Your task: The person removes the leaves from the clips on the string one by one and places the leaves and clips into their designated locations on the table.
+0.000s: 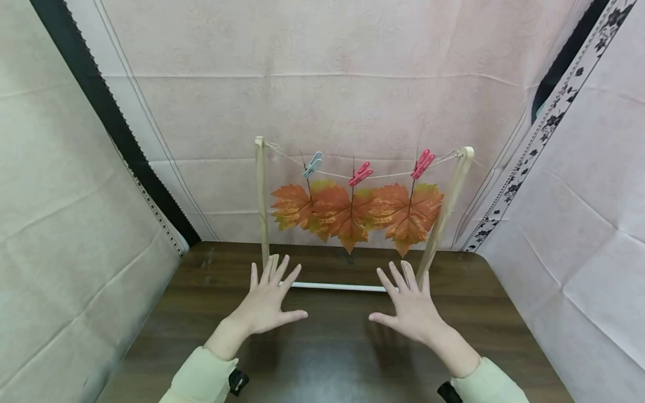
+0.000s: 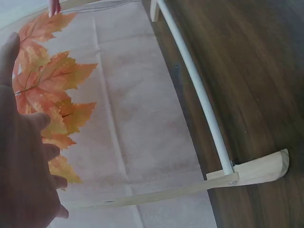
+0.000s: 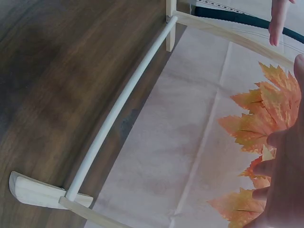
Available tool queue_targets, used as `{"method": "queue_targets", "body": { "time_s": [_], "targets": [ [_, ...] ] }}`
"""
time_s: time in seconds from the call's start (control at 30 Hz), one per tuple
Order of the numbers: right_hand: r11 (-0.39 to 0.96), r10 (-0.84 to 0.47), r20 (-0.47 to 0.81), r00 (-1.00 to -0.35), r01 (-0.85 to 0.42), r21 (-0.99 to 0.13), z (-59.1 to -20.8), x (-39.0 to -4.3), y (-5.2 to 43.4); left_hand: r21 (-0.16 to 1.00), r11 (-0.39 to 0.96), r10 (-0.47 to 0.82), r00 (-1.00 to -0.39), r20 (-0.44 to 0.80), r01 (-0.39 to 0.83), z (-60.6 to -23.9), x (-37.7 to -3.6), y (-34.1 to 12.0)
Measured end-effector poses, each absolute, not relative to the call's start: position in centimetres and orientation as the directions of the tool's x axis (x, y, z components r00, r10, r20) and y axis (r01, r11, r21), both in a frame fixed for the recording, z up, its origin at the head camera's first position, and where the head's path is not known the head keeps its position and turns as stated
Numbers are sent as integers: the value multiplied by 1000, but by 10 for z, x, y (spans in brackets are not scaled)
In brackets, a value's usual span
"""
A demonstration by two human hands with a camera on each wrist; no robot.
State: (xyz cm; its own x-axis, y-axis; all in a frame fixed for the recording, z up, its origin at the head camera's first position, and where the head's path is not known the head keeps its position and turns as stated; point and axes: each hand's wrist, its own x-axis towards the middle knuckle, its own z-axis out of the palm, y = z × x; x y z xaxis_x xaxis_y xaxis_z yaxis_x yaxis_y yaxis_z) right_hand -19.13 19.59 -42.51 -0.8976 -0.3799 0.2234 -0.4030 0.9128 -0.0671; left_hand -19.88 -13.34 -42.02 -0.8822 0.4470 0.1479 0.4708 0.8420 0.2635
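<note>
Both hands were over the table (image 1: 332, 358), palms down, fingers spread and straight, grasping nothing. Left hand (image 1: 267, 305) hovered near the left foot (image 1: 274, 263) of the small wooden rack (image 1: 261, 196); fingertips looked to overlap the foot in the head view, but contact was hard to confirm. Right hand (image 1: 410, 308) mirrored it near the rack's right foot (image 1: 409, 272), same doubt about touching.

The rack stood at the far edge of the table, against the pink backdrop (image 1: 322, 84). Two wooden uprights, the right upright (image 1: 445, 210) leaning inward, joined low by a white crossbar (image 1: 335, 286) lying along the tabletop. A string (image 1: 388, 176) sagged between the upright tops.

Three clothespins were on the string: a blue clothespin (image 1: 313, 164) toward the left, a pink middle clothespin (image 1: 360, 174), and a pink right clothespin (image 1: 423, 163). Each pinned one orange maple leaf by its stem: left leaf (image 1: 292, 206), middle leaf (image 1: 345, 215), right leaf (image 1: 405, 215). Leaves overlapped side by side and hung clear of the table.

Left wrist view: the hand was blurred in the foreground, with the crossbar (image 2: 199, 90) running to a foot (image 2: 259, 170) on the dark wood. Right wrist view showed the crossbar (image 3: 118, 104) and the other foot (image 3: 42, 191), fingers relaxed beside the leaves (image 3: 259, 123)
</note>
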Motion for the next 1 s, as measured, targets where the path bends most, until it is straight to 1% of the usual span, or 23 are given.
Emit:
{"method": "queue_targets", "body": {
  "time_s": [0.3, 0.47, 0.6, 0.8, 0.9, 1.0],
  "targets": [
    [905, -391, 233, -890, -418, -79, -417, -191, 196, 379, 815, 391, -898, 200, 439, -400, -218, -130],
    [904, -395, 242, -886, -422, -70, -415, -190, 196, 426, 792, 364, -899, 245, 437, -384, -227, -127],
    [897, -408, 249, -879, -436, -70, -411, -192, 196, 457, 779, 350, -903, 250, 429, -372, -234, -125],
    [874, -429, 277, -860, -473, -112, -382, -202, 192, 556, 736, 296, -922, 248, 386, -355, -247, -123],
    [856, -430, 306, -850, -491, -161, -361, -207, 188, 595, 711, 264, -927, 267, 374, -345, -255, -122],
    [841, -417, 327, -848, -497, -216, -343, -210, 185, 605, 702, 248, -925, 288, 376, -337, -261, -119]
  ]
}}
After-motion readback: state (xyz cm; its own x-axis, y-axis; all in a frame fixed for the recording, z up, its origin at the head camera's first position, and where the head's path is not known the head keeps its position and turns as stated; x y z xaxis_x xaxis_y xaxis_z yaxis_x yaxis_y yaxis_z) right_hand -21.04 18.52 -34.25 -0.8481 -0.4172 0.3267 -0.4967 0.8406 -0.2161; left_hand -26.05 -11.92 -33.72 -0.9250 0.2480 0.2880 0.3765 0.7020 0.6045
